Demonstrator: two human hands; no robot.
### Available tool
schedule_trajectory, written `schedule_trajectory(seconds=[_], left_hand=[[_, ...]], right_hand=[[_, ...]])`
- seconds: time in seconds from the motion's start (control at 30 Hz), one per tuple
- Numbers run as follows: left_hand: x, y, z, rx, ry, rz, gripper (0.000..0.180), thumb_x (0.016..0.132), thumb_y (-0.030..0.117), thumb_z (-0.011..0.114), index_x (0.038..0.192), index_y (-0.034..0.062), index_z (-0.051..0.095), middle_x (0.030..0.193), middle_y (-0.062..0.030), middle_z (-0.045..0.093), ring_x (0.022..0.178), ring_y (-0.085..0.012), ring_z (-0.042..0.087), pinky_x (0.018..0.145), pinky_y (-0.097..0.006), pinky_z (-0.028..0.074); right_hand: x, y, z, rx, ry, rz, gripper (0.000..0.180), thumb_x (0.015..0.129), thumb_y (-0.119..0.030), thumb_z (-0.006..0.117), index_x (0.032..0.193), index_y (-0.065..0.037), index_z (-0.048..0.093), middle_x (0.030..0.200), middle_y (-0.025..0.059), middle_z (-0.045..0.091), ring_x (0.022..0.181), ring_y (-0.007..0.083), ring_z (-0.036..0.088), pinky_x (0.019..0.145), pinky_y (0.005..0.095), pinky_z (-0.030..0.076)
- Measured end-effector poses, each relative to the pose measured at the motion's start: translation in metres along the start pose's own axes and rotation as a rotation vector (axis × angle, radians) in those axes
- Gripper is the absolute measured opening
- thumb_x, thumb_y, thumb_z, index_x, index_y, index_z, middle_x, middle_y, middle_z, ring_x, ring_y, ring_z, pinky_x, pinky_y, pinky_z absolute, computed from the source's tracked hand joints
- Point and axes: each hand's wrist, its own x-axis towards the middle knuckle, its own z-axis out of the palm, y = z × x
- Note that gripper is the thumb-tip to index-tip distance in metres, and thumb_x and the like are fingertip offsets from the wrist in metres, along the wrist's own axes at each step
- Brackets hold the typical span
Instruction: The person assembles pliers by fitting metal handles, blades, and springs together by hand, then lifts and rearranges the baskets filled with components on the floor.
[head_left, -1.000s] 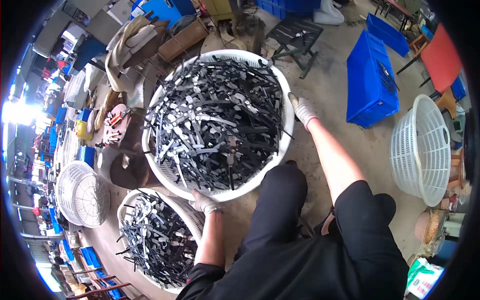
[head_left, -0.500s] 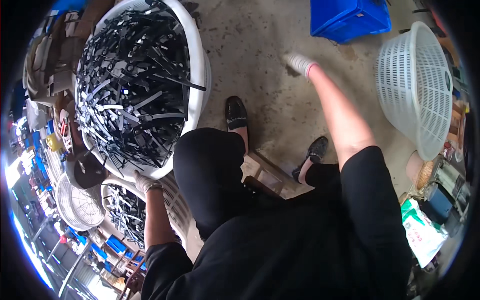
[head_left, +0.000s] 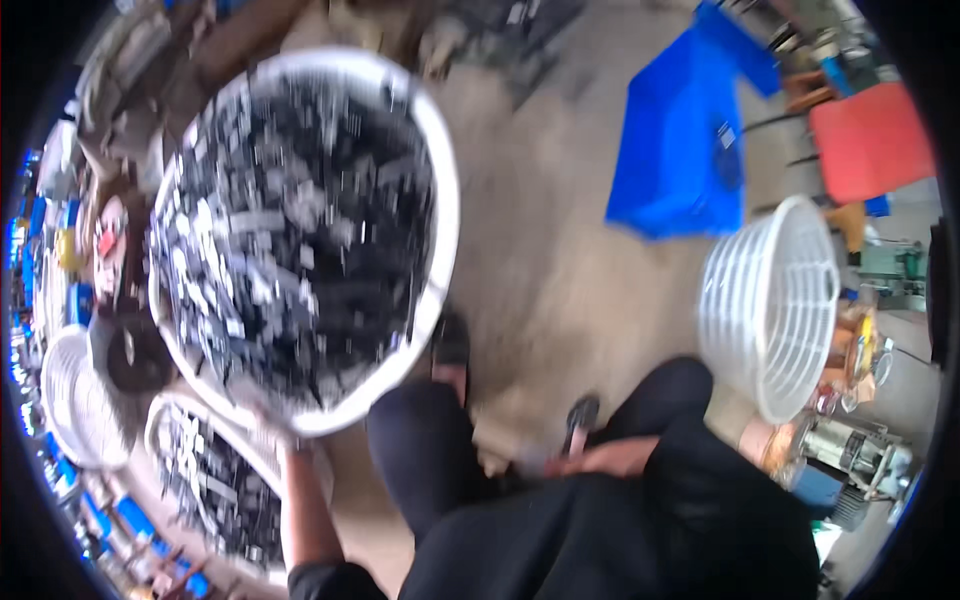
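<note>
A big white plastic basket (head_left: 445,235), heaped with black and grey strip-like pieces (head_left: 300,230), stands on my left. At its near rim is my left hand (head_left: 272,430) in a pale glove, closed on the edge; blur softens its fingers. My right hand (head_left: 530,460), also gloved, is low between my knees, close to a wooden stool (head_left: 495,437). Motion smears its fingers, so I cannot make out whether it holds anything.
A second basket of similar pieces (head_left: 215,480) stands at lower left, near a white basket (head_left: 75,400). On the right are a blue bin (head_left: 660,150), a white slatted basket (head_left: 765,310), a red chair (head_left: 870,140) and a motor-like machine (head_left: 850,450).
My right hand has drawn back from its outstretched reach over the floor to between my knees. My left hand stays at the basket rim. The view has shifted, bringing the red chair in.
</note>
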Motion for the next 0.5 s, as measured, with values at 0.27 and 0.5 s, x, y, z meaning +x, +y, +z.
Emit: schedule_trajectory(seconds=[0.27, 0.5], left_hand=[[0.016, -0.021, -0.019, 0.544, 0.391, 0.219, 0.053, 0.086, 0.040, 0.060, 0.098, -0.0109, 0.062, 0.090, -0.0239, 0.067, 0.077, -0.0332, 0.064, 0.069, -0.042, 0.051], [0.003, 0.006, -0.007, 0.131, 0.218, 0.228, 0.046, 0.080, 0.032, 0.072, 0.101, -0.0075, 0.063, 0.095, -0.0228, 0.067, 0.084, -0.0334, 0.063, 0.075, -0.039, 0.051]], right_hand=[[-0.022, 0.013, 0.003, -0.166, 0.366, 0.003, 0.044, 0.086, -0.038, 0.056, 0.119, -0.009, 0.060, 0.109, 0.0126, 0.063, 0.094, 0.0237, 0.063, 0.077, 0.0376, 0.052], [-0.029, 0.031, 0.045, -0.323, 0.461, -0.001, 0.043, 0.085, -0.037, 0.056, 0.117, -0.009, 0.061, 0.106, 0.0131, 0.064, 0.093, 0.0240, 0.063, 0.077, 0.0379, 0.052]])
